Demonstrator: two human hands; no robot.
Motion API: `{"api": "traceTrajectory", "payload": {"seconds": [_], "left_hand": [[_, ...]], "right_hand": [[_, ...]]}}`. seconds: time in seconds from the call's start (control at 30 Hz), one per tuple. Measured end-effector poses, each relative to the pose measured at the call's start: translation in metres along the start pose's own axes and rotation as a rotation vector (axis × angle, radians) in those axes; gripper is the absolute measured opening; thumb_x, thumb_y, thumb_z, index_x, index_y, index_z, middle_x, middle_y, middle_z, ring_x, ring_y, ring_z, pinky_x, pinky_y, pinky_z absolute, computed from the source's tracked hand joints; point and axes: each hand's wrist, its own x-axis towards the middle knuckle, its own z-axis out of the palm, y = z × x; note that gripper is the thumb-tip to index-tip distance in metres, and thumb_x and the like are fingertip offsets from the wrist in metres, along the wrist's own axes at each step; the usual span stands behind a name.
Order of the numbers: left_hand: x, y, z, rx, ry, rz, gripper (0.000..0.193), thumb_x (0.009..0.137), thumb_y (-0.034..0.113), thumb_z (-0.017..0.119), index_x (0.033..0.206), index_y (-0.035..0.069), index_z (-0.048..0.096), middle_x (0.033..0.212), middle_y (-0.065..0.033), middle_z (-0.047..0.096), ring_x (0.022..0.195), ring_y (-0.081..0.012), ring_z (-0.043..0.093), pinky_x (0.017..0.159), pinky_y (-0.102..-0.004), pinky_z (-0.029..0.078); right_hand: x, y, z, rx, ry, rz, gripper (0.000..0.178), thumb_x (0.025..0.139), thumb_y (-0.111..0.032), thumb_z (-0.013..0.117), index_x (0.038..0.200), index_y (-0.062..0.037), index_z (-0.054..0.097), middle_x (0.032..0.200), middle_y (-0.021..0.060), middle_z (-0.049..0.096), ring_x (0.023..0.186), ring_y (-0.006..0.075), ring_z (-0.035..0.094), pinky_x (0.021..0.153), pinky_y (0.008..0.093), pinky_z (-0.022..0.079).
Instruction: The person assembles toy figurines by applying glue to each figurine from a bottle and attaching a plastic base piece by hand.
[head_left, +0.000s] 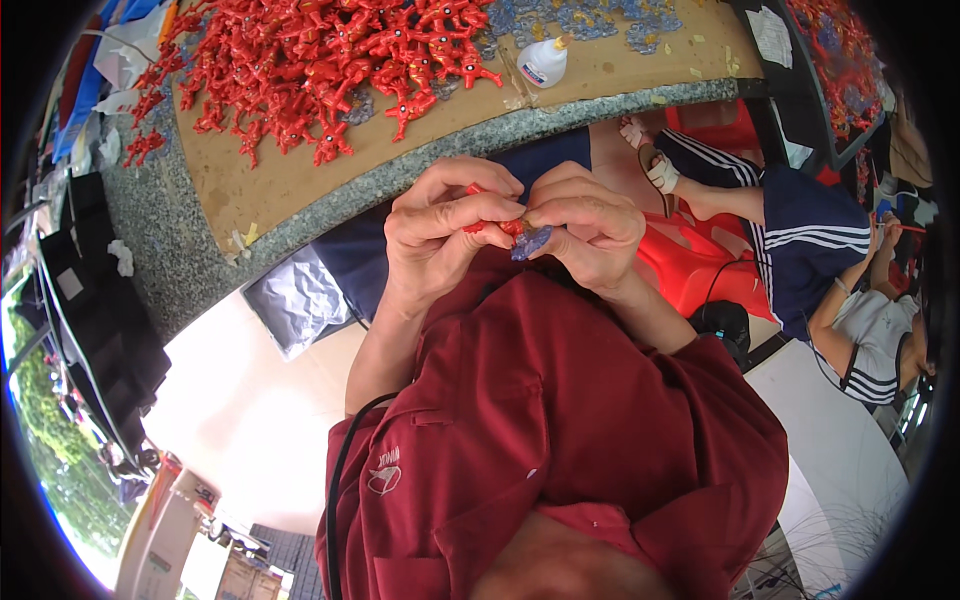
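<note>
Left hand (440, 228) pinched around a red toy (511, 228); right hand (597, 225) has thumb and fingertips nearly closed on a blue plastic piece (530, 243), which meets the toy just off view centre toward 1 o'clock. From the hands: pile of red figures (340, 70) between 10 and 11 o'clock on the table (165, 240), white bottle (542, 64) at 12.

Across the upper frame, my speckled grey table (165, 240) carries a brown cardboard sheet (290, 190). On that I have heaped red plastic figurines (330, 65) at upper left, translucent blue pieces (645, 38) at top centre, a white squeeze bottle (541, 66) near them.
</note>
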Motion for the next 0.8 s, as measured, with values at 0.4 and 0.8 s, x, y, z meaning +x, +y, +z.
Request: {"api": "traceTrajectory", "payload": {"seconds": [0.4, 0.8], "left_hand": [[-0.009, 0.011, -0.018, -0.128, 0.109, -0.132, 0.019, 0.071, 0.004, 0.068, 0.09, 0.001, 0.066, 0.09, -0.0084, 0.056, 0.081, -0.0167, 0.057, 0.068, -0.0259, 0.048], [-0.006, 0.079, -0.155, 1.5, 0.671, -0.298, 0.033, 0.072, 0.016, 0.07, 0.104, 0.013, 0.064, 0.09, -0.0082, 0.058, 0.081, -0.0189, 0.057, 0.066, -0.026, 0.043]], "right_hand": [[0.009, 0.002, 0.019, 0.106, -0.074, 0.141, 0.028, 0.06, -0.003, 0.075, 0.085, 0.0001, 0.063, 0.082, 0.0096, 0.063, 0.073, 0.0205, 0.058, 0.067, 0.0309, 0.044], [0.02, 0.015, -0.02, -0.167, 0.236, 0.221, 0.019, 0.078, -0.001, 0.063, 0.096, 0.0048, 0.059, 0.094, 0.0109, 0.059, 0.079, 0.0142, 0.055, 0.071, 0.0223, 0.044]]}}
